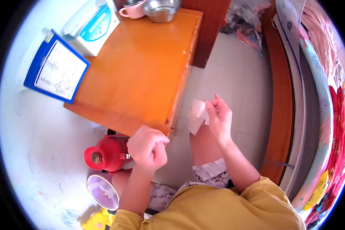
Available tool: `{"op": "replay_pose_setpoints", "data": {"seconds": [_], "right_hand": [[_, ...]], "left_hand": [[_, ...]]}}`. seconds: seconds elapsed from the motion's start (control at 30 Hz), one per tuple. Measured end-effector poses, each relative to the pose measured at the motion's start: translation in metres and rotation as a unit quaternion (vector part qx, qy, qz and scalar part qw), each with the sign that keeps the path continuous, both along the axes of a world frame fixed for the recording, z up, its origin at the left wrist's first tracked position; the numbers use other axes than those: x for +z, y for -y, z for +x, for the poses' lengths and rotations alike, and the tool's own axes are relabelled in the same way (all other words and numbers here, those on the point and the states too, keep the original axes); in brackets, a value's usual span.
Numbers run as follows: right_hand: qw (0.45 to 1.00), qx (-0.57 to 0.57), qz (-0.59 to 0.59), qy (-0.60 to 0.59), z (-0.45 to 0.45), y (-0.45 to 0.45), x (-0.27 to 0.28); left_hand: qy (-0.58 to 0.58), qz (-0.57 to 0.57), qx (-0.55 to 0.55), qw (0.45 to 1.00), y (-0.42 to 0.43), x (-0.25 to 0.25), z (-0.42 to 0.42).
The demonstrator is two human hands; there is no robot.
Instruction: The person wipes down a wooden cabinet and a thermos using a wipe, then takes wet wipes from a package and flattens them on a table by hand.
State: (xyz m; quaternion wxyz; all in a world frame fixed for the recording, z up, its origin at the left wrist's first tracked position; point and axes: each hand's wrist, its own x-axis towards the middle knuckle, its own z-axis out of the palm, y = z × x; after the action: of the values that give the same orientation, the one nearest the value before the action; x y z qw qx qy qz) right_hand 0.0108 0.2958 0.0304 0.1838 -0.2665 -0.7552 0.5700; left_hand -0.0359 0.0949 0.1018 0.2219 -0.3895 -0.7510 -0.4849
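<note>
A thin white tissue-like sheet (197,115), blurred by motion, hangs from the pinched fingers of my right hand (220,117), above my knee and to the right of the wooden table (138,61). My left hand (147,147) is closed in a fist at the table's near corner; whether anything is inside it cannot be made out. Below and left of that fist stands a red thermos (109,154) with a cork-like stopper.
A blue clipboard (59,69) with a printed sheet, a white-and-blue box (92,28), a pink mug (133,10) and a metal bowl (161,9) are at the table's far and left sides. A bin (102,191) is at lower left. A bed (316,115) is at right.
</note>
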Motion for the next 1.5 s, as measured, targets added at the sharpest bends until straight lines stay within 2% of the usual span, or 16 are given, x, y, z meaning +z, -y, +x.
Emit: {"op": "replay_pose_setpoints", "data": {"seconds": [0.1,0.17,0.2,0.23,0.27,0.33,0.4,0.5,0.63,0.7,0.9,0.97,1.1,1.27,1.4,1.5], "right_hand": [[0.991,-0.076,0.092,-0.055,-0.008,-0.001,-0.007],[0.985,-0.116,-0.066,-0.107,-0.013,0.001,-0.007],[0.960,-0.100,-0.222,-0.136,-0.017,0.007,0.000],[0.950,-0.087,-0.256,-0.158,-0.018,0.017,0.002],[0.953,-0.058,-0.214,-0.205,-0.021,0.029,-0.004],[0.973,0.035,-0.151,-0.170,-0.011,0.051,0.014],[0.956,0.056,-0.210,-0.196,0.006,0.076,0.030],[0.960,0.141,-0.098,-0.221,0.028,0.080,0.017],[0.962,0.173,0.027,-0.210,0.027,0.079,-0.002],[0.947,0.136,0.063,-0.285,0.018,0.085,-0.012],[0.943,0.145,-0.048,-0.295,-0.004,0.088,-0.026],[0.951,0.145,0.040,-0.270,-0.006,0.082,-0.021],[0.955,0.138,0.052,-0.256,-0.027,0.069,-0.005],[0.963,0.043,0.042,-0.264,-0.071,0.049,-0.001],[0.970,0.057,-0.020,-0.235,-0.048,0.066,0.005],[0.962,0.134,-0.017,-0.238,-0.005,0.087,0.002]], "left_hand": [[0.104,0.035,0.036,0.993,-0.009,-0.003,-0.009],[0.179,0.050,0.053,0.981,-0.009,-0.001,-0.006],[0.174,0.058,0.053,0.982,-0.009,-0.002,-0.008],[0.174,0.066,0.055,0.981,-0.009,-0.003,-0.007],[0.177,0.058,0.057,0.981,-0.008,-0.002,-0.007],[0.218,0.047,0.062,0.973,-0.009,0.003,-0.008],[0.223,0.016,0.067,0.972,-0.012,0.009,-0.009],[0.196,-0.047,0.077,0.976,-0.022,0.016,-0.012],[0.114,-0.110,0.093,0.983,-0.028,0.014,-0.014],[0.133,-0.106,0.098,0.981,-0.025,0.013,-0.011],[0.121,-0.108,0.097,0.982,-0.024,0.012,-0.012],[0.126,-0.106,0.097,0.982,-0.025,0.012,-0.012],[0.118,-0.103,0.091,0.983,-0.024,0.011,-0.012],[0.116,-0.107,0.094,0.983,-0.023,0.010,-0.013],[0.108,-0.101,0.094,0.985,-0.025,0.013,-0.010],[0.103,-0.112,0.087,0.984,-0.027,0.014,-0.010]]}}
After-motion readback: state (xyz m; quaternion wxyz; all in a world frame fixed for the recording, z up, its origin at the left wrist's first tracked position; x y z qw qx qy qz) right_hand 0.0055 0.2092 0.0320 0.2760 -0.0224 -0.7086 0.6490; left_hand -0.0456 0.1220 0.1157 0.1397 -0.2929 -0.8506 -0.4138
